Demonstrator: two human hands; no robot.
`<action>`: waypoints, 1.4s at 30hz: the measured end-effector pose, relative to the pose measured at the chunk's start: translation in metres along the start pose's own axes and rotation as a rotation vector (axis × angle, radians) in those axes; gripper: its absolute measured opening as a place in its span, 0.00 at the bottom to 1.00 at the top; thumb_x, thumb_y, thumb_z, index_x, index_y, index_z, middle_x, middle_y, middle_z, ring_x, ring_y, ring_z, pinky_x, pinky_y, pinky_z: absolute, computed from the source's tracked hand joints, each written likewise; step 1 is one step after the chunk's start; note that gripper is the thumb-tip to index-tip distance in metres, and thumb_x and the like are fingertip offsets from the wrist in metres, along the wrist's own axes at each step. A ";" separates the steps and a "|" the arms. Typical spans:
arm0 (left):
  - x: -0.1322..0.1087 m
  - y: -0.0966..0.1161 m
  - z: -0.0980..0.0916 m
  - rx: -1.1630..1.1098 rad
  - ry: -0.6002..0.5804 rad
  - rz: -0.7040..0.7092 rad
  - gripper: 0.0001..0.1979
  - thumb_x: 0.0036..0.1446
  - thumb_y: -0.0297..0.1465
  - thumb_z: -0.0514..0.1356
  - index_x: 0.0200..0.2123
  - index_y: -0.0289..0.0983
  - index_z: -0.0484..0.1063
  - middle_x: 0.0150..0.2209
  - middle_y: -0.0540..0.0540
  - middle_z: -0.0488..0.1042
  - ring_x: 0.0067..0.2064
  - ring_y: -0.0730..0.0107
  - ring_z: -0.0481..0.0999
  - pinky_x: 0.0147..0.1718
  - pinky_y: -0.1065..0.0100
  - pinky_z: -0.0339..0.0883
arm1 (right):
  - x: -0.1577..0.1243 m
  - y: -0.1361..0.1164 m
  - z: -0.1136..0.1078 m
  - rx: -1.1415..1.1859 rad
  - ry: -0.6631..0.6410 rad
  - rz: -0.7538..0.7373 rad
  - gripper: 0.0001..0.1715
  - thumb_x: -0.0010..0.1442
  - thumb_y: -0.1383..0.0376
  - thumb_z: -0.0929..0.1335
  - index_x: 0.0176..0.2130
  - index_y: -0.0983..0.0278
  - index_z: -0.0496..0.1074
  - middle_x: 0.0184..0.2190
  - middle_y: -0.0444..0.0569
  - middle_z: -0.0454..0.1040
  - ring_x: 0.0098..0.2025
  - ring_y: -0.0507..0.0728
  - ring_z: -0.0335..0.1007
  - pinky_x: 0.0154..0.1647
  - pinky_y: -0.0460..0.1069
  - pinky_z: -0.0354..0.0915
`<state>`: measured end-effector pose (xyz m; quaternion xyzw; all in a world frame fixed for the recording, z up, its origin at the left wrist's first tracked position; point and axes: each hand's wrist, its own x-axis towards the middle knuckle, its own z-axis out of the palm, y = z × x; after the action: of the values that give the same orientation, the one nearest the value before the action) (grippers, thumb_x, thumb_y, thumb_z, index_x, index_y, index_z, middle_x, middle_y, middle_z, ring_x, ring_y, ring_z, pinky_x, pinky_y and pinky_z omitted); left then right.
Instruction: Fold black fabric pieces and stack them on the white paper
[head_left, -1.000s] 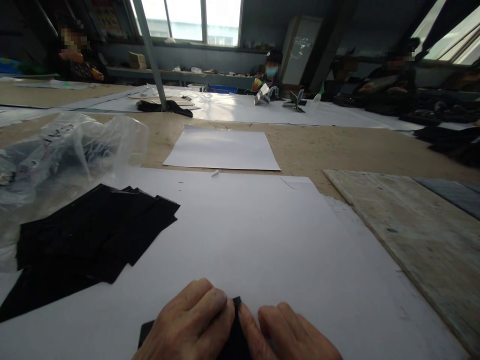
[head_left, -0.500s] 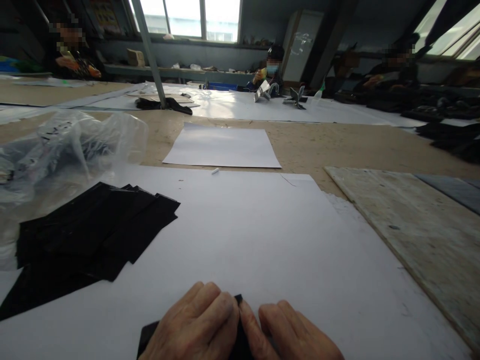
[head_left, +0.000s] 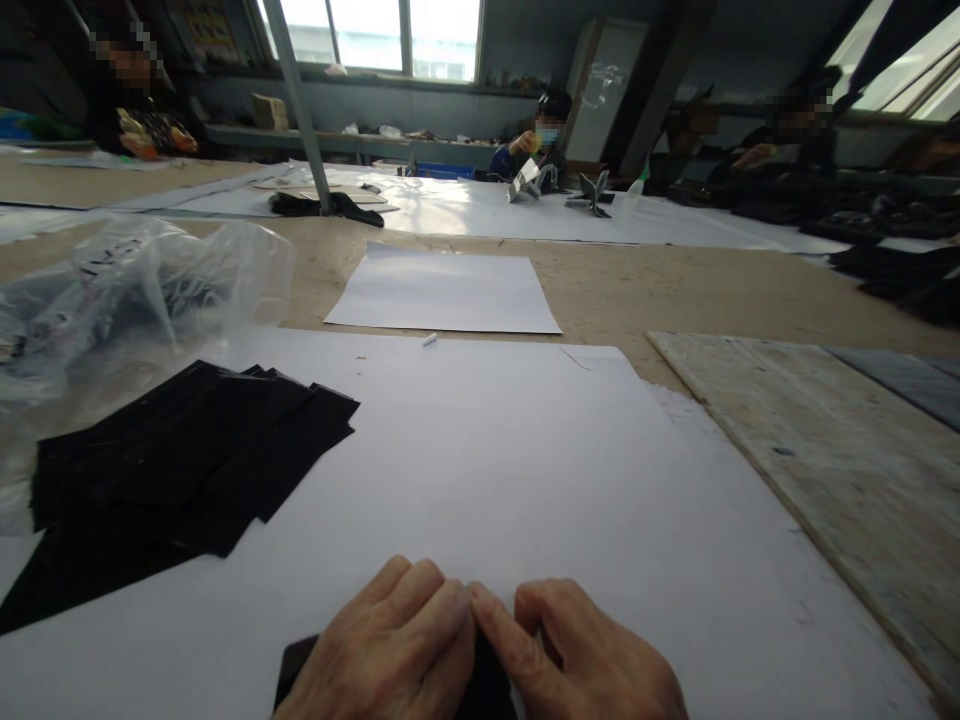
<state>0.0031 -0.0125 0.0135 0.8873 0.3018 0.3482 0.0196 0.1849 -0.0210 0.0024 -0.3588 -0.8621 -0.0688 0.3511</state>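
At the bottom of the head view, a black flat piece [head_left: 491,682] lies on the white sheet [head_left: 480,470], mostly covered by my hands. My left hand [head_left: 390,645] is closed on it, fingers curled under and knuckles up. My right hand [head_left: 585,650] meets it from the other side, its index fingertip pressed at the piece's top end against the left fingers, the other fingers curled. A pile of black flat pieces [head_left: 187,460], which look like fabric or thin leather, lies to the left of my hands.
A clear plastic bag [head_left: 150,290] sits behind the black pile. A smaller white sheet [head_left: 446,290] and a short white stick [head_left: 430,340] lie ahead. At right is a worn board [head_left: 810,460]. A metal pole [head_left: 300,100] rises beyond; several people sit across the tables.
My right index finger has moved slightly up and left, now covering the black tip that showed between my hands. My left hand has barely moved.
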 end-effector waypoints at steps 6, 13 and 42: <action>0.001 0.000 -0.003 0.021 -0.009 0.009 0.14 0.59 0.17 0.46 0.29 0.29 0.70 0.22 0.46 0.64 0.25 0.70 0.59 0.24 0.67 0.54 | 0.001 0.000 0.008 -0.153 0.011 -0.119 0.14 0.64 0.74 0.57 0.43 0.72 0.70 0.27 0.46 0.68 0.23 0.51 0.60 0.20 0.47 0.56; -0.011 -0.004 -0.029 0.115 -0.071 -0.029 0.12 0.60 0.18 0.48 0.34 0.30 0.71 0.25 0.46 0.66 0.27 0.70 0.62 0.27 0.66 0.55 | 0.002 0.000 0.006 -0.238 -0.024 -0.160 0.15 0.62 0.76 0.58 0.43 0.72 0.70 0.29 0.46 0.70 0.25 0.52 0.59 0.21 0.49 0.52; -0.017 -0.012 -0.026 0.006 -0.054 -0.019 0.16 0.62 0.23 0.44 0.25 0.32 0.66 0.23 0.48 0.61 0.26 0.71 0.57 0.26 0.65 0.49 | 0.031 -0.011 0.010 -0.111 0.000 -0.394 0.12 0.55 0.79 0.61 0.36 0.75 0.73 0.30 0.55 0.73 0.35 0.61 0.68 0.38 0.56 0.64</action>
<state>-0.0295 -0.0163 0.0204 0.8934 0.3109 0.3231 0.0282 0.1564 -0.0077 0.0172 -0.2020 -0.9106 -0.1836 0.3103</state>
